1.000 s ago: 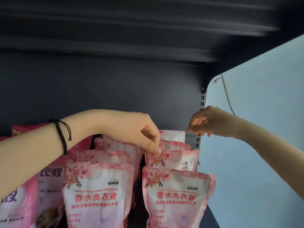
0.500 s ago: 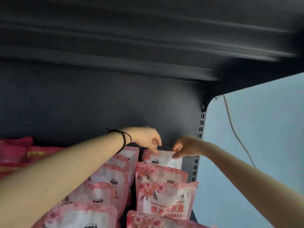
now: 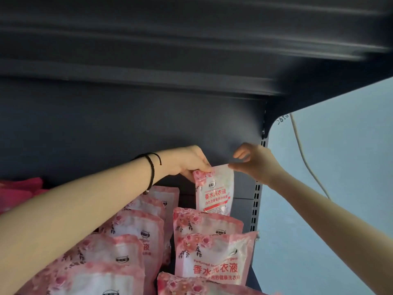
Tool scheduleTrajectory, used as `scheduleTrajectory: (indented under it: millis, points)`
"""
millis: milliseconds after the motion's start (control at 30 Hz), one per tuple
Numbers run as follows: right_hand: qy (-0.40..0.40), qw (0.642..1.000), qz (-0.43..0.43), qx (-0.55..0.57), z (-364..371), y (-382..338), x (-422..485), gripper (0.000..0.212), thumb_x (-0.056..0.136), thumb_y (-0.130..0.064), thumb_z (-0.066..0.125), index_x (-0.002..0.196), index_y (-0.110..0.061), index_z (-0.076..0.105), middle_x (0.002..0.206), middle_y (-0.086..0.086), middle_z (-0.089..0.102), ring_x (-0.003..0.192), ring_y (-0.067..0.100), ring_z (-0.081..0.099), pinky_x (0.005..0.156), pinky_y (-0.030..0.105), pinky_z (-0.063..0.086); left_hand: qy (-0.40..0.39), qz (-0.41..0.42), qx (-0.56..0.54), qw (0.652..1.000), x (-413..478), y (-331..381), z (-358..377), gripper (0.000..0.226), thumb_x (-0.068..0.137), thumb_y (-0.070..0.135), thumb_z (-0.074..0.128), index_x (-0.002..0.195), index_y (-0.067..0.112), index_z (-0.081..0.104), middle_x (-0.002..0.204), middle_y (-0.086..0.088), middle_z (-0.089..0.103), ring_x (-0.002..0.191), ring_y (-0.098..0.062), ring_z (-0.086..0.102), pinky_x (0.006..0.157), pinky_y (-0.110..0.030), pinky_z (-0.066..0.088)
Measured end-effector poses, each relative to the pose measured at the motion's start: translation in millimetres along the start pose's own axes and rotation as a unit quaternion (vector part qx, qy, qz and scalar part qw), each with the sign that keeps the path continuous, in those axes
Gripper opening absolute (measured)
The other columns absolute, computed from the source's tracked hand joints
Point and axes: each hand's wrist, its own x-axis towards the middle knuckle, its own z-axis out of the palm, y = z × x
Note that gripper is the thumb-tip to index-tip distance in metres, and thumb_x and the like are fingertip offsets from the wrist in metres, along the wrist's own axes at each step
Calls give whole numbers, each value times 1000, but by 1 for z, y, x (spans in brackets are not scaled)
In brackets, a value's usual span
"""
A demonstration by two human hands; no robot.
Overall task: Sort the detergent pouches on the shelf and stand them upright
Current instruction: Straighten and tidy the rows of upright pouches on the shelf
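Pink-and-white pouch (image 3: 214,191) up at the back of the right-hand row, upright, top corners pinched, red Chinese lettering facing forward, rose print along the top. Just in front of it, three more rose-print pouches (image 3: 214,255) standing one behind another. To its left, a second upright row (image 3: 136,235), tops overlapping.

The scene is viewed from a single head-worn wide-angle camera, set close to a dark shelf unit (image 3: 127,128) and tilted upward, so that the underside of the upper shelf (image 3: 191,39) fills the top of the frame. Both forearms are seen reaching away from the lens. No second view is provided.
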Motion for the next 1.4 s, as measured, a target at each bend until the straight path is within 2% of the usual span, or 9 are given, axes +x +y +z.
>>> scheduleTrajectory:
  millis: [67,200,367,533,700,867,933,1100,1400]
  points:
    - [23,1000,4,13,-3,-13,-10,31,67,-46,80,73,-25,58,80,-13,64,73,3,59,56,17,39,2,-28,-80,996,0,7,10,13,93,1,57,82,-2,64,65,-7,60,45,-10,59,47,-22,55]
    - [-95,994,51,16,4,-32,-36,46,53,-69,75,68,-30,56,73,-17,62,67,-4,57,50,15,37,24,-41,-207,977,-4,17,20,4,91,-4,57,94,-7,59,61,-9,56,48,-13,57,47,-23,56]
    - [6,999,32,-27,30,-39,-52,33,67,-45,72,76,-16,59,72,-2,65,65,18,62,56,30,49,65,-21,-260,963,-7,25,22,27,90,-6,58,115,-13,54,74,-14,60,55,-16,62,46,-23,56]
    - [130,991,3,36,22,-39,-50,11,73,-11,67,68,-12,58,71,6,67,64,26,61,60,31,48,70,35,-194,978,-12,26,8,11,96,10,55,95,6,65,79,-5,68,65,-10,68,50,-22,55]
    - [155,985,-28,77,4,-30,-42,17,85,-15,69,69,-16,63,67,-8,63,65,8,61,57,8,42,70,164,110,978,-7,-2,-19,43,87,8,67,123,27,54,122,8,53,105,-7,49,75,-8,39]
    - [98,975,29,200,2,-19,-39,17,85,-14,70,68,-14,64,79,1,71,75,20,70,72,42,59,65,155,102,980,-5,-17,-29,48,81,23,75,123,29,54,125,13,54,118,-6,46,77,-10,36]
    - [82,966,39,242,6,-14,-39,14,85,-13,70,73,-7,66,81,5,72,75,25,71,73,46,59,58,144,91,984,-4,-20,-33,51,80,23,76,125,29,53,122,13,58,110,-3,51,78,-11,39]
    - [57,944,62,317,20,3,-36,17,84,-13,70,80,3,64,79,9,73,73,23,71,72,40,58,47,161,98,981,-2,-21,-34,10,79,19,76,83,11,74,78,1,72,65,2,61,64,-11,49]
    - [-36,972,121,200,51,38,-43,29,81,-18,74,60,-8,58,59,7,58,58,18,50,58,28,38,35,157,184,970,4,-39,-11,12,79,20,78,71,13,71,58,13,65,54,3,56,63,-19,46]
